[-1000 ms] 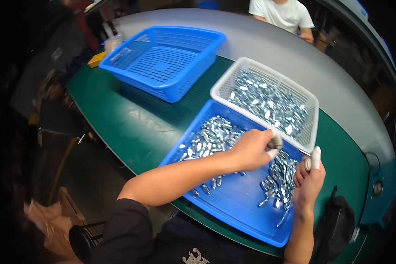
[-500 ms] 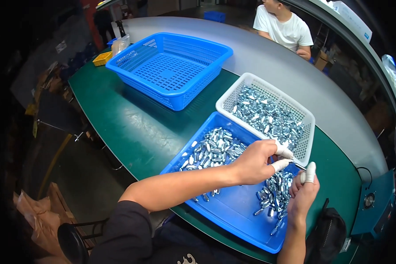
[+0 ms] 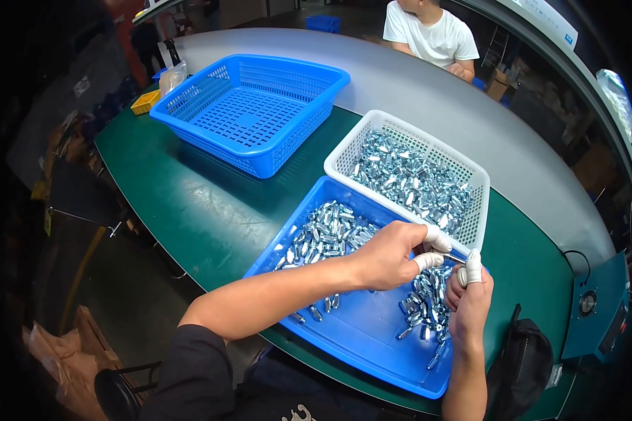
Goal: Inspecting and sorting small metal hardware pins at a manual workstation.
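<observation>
Above the right side of a shallow blue tray (image 3: 372,365), my two hands meet at a slim shiny metal rod (image 3: 456,258). White finger covers wrap the thumb and fingertips of each hand. My left hand (image 3: 393,256) pinches at the rod's left end, where a small metal part is mostly hidden by the fingers. My right hand (image 3: 470,298) is closed on the other end, thumb on top. Beneath them lies a heap of small silvery metal parts (image 3: 428,305); a second heap of such parts (image 3: 330,235) fills the tray's left side.
Behind the tray, a white perforated basket (image 3: 337,158) holds many similar metal parts. A large blue basket (image 3: 277,151) stands far left on the green table (image 3: 211,217), near a small yellow bin (image 3: 145,103). At right are a black bag (image 3: 527,358) and teal box (image 3: 593,309). A person (image 3: 435,35) sits beyond.
My hands have drawn closer together, and less of the rod shows between them. The whole scene has shifted slightly left in the view.
</observation>
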### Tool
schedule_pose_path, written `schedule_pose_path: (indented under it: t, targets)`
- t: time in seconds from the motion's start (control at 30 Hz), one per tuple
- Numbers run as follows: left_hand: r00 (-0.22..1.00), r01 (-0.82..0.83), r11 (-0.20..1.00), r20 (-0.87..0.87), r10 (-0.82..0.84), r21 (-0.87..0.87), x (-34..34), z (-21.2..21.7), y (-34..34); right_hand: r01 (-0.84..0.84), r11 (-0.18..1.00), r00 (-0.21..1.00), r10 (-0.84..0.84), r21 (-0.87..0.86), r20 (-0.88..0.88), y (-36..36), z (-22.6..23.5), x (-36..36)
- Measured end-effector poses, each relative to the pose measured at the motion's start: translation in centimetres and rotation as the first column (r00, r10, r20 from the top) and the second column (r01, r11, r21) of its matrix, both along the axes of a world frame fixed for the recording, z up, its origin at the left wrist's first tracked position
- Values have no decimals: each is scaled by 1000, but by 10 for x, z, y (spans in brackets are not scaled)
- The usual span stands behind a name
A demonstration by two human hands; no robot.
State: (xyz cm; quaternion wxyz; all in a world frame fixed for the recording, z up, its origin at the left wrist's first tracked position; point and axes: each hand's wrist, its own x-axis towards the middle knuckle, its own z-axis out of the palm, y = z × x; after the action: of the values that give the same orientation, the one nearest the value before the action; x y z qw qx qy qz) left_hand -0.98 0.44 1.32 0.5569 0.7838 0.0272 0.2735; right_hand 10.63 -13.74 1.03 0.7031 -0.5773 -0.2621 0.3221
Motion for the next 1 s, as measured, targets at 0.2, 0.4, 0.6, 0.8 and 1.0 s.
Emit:
schedule_pose_path:
  t: [0.2, 0.4, 0.6, 0.8, 1.0]
  targets:
    - [1000, -27, 965, 15, 23, 262, -2, 4, 3, -7, 1000, 999, 7, -8, 32, -3, 0, -2]
    - [976, 185, 891, -27, -216, -415, 0, -2, -2, 123, 987, 943, -148, 99, 300, -6, 1, -14]
    - [987, -77, 941, 159, 25, 329, 2, -5, -13, -48, 995, 996, 54, -89, 66, -5, 5, -12]
    - [970, -155, 967, 218, 110, 203, 1, 14, -22, 49, 998, 998, -50, -33, -39, 2, 9, -16]
    - [984, -100, 976, -125, 126, 193, 3, -6, -13, 8, 1000, 1000, -8, -24, -1, -2, 3, -8]
